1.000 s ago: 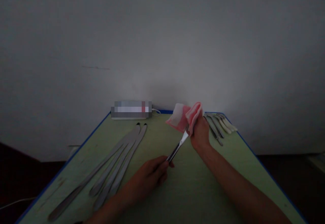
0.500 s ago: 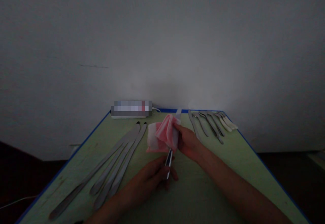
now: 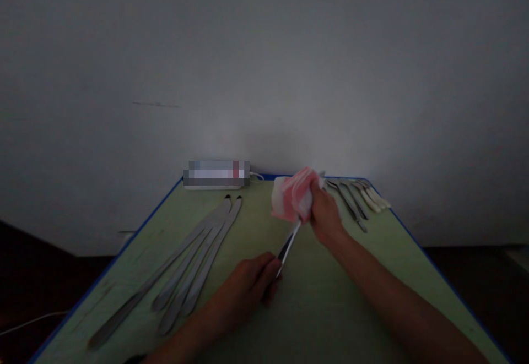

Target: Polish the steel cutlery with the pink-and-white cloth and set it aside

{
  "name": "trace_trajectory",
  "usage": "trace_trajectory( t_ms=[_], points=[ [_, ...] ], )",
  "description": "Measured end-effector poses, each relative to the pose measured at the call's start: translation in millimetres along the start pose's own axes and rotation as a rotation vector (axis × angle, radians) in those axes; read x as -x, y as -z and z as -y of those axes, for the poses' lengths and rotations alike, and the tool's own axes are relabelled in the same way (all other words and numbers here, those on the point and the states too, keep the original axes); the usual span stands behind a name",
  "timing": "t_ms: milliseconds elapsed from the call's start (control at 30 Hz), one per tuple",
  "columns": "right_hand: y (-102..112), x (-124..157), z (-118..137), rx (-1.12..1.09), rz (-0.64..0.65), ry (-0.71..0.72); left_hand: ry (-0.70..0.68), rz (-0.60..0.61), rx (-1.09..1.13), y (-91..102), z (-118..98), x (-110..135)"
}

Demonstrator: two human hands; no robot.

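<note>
My left hand [image 3: 262, 276] is closed around the handle end of a shiny table knife [image 3: 288, 247], held slanting up and to the right above the table. My right hand [image 3: 328, 210] grips a pink and white cloth [image 3: 291, 196], bunched around the knife's upper part. Most of the blade is hidden inside the cloth; a bit of its tip seems to show just past my right fingers. To the left, several long metal knives [image 3: 198, 259] lie fanned on the green table [image 3: 330, 309], their narrow ends close together at the far side.
Several forks and spoons [image 3: 349, 199] lie at the back right, beside pieces with white handles [image 3: 372, 199]. A blurred white box [image 3: 215, 175] with a cable [image 3: 257, 175] stands at the back left edge. Behind the table rises a grey wall [image 3: 264, 77].
My right hand and the cloth have moved right and slightly away along the knife. The knife now tilts more to the right, and my left fingers have closed more firmly on its handle.
</note>
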State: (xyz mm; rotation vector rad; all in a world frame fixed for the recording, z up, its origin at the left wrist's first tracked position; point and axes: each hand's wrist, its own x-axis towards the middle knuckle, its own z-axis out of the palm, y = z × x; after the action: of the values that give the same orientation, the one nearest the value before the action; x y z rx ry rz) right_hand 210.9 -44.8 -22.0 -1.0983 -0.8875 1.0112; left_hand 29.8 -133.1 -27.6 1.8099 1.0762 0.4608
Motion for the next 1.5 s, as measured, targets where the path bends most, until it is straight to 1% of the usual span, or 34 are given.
trace_trajectory(
  t_ms=[33,100,133,200,267,300,367,433,500,567,633,700,800,867,900,967,1000,1067,1133,1167,1233,1267,1333,1400,1433,1500],
  points=[
    [5.1,-7.2,4.7,-0.018,-0.058,0.023,-0.002,-0.005,-0.011,-0.7,-0.7,0.4],
    [10.8,-14.5,11.2,-0.061,-0.128,0.053,0.011,-0.023,-0.037,-1.8,-1.6,0.4],
    [10.7,-14.1,12.3,-0.080,-0.143,0.065,0.020,-0.036,-0.060,-2.2,-1.9,0.0],
    [5.0,-6.8,10.8,-0.115,-0.120,0.070,0.041,-0.076,-0.101,-2.7,-2.5,-1.0],
    [-5.8,4.8,7.8,-0.150,-0.019,0.018,0.057,-0.128,-0.116,-2.5,-2.8,-2.2],
    [-11.6,10.4,7.4,-0.163,0.057,-0.046,0.061,-0.152,-0.109,-2.2,-2.6,-2.6],
    [-21.2,18.7,10.7,-0.257,0.180,-0.181,0.070,-0.180,-0.071,-1.3,-1.5,-3.3],
    [-25.8,22.7,18.3,-0.350,0.284,-0.259,0.074,-0.182,-0.021,-0.6,0.2,-3.4],
    [-24.9,23.5,26.0,-0.359,0.359,-0.258,0.070,-0.168,0.008,-0.1,1.3,-3.1],
    [-19.8,21.0,30.4,-0.307,0.379,-0.226,0.058,-0.165,-0.004,0.2,0.9,-2.4],
    [-12.1,14.3,31.7,-0.259,0.322,-0.207,0.058,-0.170,-0.046,0.5,-0.9,-1.7],
    [-3.1,3.2,32.5,-0.248,0.201,-0.180,0.050,-0.175,-0.099,0.5,-3.0,-0.9],
    [7.4,-14.3,34.5,-0.317,0.030,-0.077,0.021,-0.154,-0.159,-0.8,-4.3,-0.1],
    [7.5,-18.0,33.5,-0.356,-0.031,0.004,0.010,-0.142,-0.178,-2.1,-3.7,0.2],
    [4.8,-15.6,31.2,-0.347,-0.048,0.037,0.011,-0.142,-0.181,-2.6,-3.2,0.3],
    [-5.3,-1.4,21.8,-0.270,-0.052,0.074,0.021,-0.151,-0.172,-2.9,-1.7,0.0],
    [-11.9,9.6,15.2,-0.197,-0.035,0.071,0.027,-0.160,-0.160,-2.6,-0.8,-0.3],
    [-25.3,35.2,0.0,-0.068,0.063,0.043,0.032,-0.180,-0.132,-1.6,1.5,-1.4],
    [-35.8,59.0,-14.3,0.012,0.159,-0.004,0.045,-0.202,-0.139,-0.5,4.4,-3.1],
    [-39.0,67.8,-19.9,0.037,0.194,-0.022,0.055,-0.211,-0.156,0.0,5.7,-4.0],
    [-41.4,76.4,-26.5,0.074,0.214,-0.049,0.076,-0.219,-0.181,0.6,7.3,-5.1],
    [-40.7,75.8,-27.3,0.082,0.211,-0.059,0.082,-0.215,-0.177,0.7,7.3,-5.0],
    [-36.1,65.3,-23.9,0.070,0.172,-0.057,0.072,-0.182,-0.140,0.7,5.9,-3.3],
    [-28.2,46.0,-15.5,0.022,0.090,-0.020,0.040,-0.126,-0.123,0.4,3.4,-0.1],
    [-23.4,34.6,-10.1,-0.012,0.020,0.001,0.023,-0.101,-0.128,0.3,2.1,1.5],
    [-12.8,12.3,1.5,-0.087,-0.062,0.027,-0.001,-0.071,-0.152,0.1,-0.4,3.9]
  ],
)
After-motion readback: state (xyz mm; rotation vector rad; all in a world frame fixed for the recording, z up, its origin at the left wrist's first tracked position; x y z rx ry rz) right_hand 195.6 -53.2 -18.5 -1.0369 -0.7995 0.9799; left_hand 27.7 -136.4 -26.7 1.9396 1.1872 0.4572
